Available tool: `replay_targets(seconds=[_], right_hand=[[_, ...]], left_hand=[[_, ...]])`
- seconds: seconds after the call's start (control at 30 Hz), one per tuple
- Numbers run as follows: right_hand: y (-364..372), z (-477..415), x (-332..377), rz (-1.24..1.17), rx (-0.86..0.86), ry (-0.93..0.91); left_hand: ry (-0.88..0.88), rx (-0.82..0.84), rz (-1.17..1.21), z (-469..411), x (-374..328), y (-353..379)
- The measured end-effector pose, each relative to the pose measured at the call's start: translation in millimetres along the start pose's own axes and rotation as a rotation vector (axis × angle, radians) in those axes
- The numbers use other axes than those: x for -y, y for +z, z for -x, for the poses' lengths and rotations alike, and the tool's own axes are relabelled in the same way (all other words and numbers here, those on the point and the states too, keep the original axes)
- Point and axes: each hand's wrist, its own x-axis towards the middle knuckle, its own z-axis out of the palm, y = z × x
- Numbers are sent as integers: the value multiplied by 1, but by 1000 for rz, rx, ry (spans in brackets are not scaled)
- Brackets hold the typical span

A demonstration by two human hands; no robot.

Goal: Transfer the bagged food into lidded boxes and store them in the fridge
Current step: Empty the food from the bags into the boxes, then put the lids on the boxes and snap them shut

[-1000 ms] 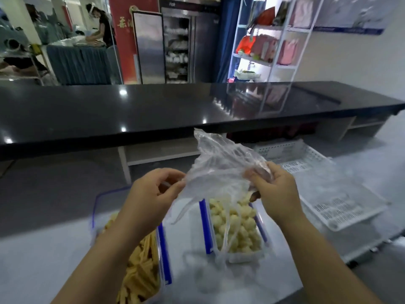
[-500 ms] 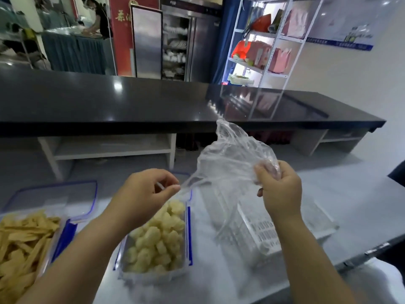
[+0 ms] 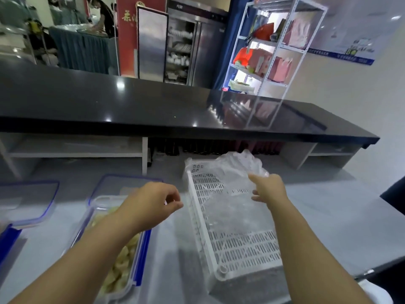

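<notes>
Right hand [image 3: 268, 189] is stretched out over the white basket [image 3: 241, 255], with its thumb and forefinger spread against the crumpled clear bag [image 3: 236, 172]. From where I stand I cannot tell whether it grips the plastic or only touches it. The bag looks empty and sits at the far end of the basket, its loose plastic trailing down inside.

Her other hand, the left hand [image 3: 149, 205], hovers over the open box [image 3: 140, 260] with its fingers loosely curled and nothing in them. That box stands just left of the basket and is full of pale food pieces [image 3: 122, 266]. Its blue-rimmed lid [image 3: 122, 183] lies flat right behind it. A second lid [image 3: 28, 200] lies further left, and the corner of another box [image 3: 6, 240] shows at the edge.

All of it rests on a grey table [image 3: 328, 216]. Behind that runs a long black counter [image 3: 131, 106]. Beyond it are a steel fridge [image 3: 186, 47] and a white rack [image 3: 274, 51] holding red and pink bags.
</notes>
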Motion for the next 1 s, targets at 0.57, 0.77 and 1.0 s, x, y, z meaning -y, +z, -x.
replay_targets(seconds=[0.57, 0.77, 1.0], right_hand=[[39, 88, 27, 647, 223, -623], [124, 136, 30, 763, 526, -789], [219, 209, 29, 792, 766, -901]], left_hand=[[-227, -88, 31, 49, 55, -26], [-434, -212, 115, 126, 103, -45], [-598, -394, 183, 215, 162, -81]])
